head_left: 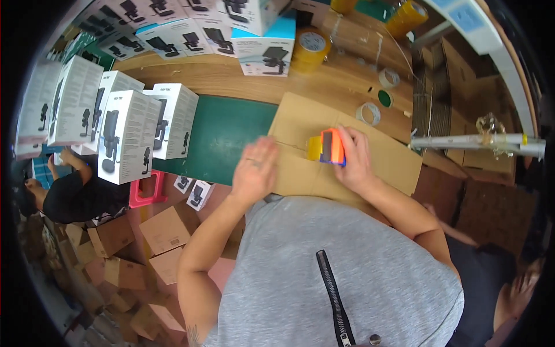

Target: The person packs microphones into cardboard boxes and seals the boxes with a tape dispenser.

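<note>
A flat piece of brown cardboard [295, 173] lies before me, partly over a green mat [225, 136]. My right hand [356, 165] is wrapped round an orange and blue tape dispenser [333, 146], which is over the middle of the cardboard. Yellowish tape [314, 148] shows at the dispenser's left side. At the cardboard's left edge is my left hand [256, 170], slightly blurred, its fingers stretched out and nothing in them. Whether its palm touches the cardboard I cannot tell.
White microphone boxes [128, 136] stand left of the mat, with more rows [265, 55] behind. Tape rolls [312, 46] and empty rings [369, 114] lie on the wooden table [347, 81]. Another person [81, 188] sits at left near cartons [167, 228]; someone else's leg [483, 283] shows at right.
</note>
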Tool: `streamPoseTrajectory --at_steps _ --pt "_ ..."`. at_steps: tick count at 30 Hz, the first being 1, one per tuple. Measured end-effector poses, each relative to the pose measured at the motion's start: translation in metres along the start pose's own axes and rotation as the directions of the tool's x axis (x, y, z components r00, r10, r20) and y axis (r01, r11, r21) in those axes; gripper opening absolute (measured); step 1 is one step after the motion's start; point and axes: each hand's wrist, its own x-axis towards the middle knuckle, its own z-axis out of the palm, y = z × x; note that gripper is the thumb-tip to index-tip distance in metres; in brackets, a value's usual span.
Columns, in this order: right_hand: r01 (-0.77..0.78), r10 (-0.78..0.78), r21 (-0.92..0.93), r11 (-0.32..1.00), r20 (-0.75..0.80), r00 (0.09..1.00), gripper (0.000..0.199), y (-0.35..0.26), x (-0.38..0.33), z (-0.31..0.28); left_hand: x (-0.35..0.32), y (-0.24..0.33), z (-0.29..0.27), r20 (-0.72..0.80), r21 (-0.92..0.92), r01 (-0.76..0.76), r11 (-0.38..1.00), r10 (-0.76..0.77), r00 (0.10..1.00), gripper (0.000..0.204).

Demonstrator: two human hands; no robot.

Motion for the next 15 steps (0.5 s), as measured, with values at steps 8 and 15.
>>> streamPoseTrajectory --at_steps 8,15 --pt "0.012 -0.006 0.115 0.993 -0.054 0.999 0.079 0.003 -0.006 -0.001 0.033 0.049 -0.010 0.092 -0.638 0.550 0.539 -0.656 0.749 0.035" --pt "-0.088 0.091 0.153 0.984 -0.012 0.996 0.080 -0.018 0.006 0.001 0.069 0.048 0.001 0.540 -0.723 0.690 0.040 -0.590 0.600 0.034"
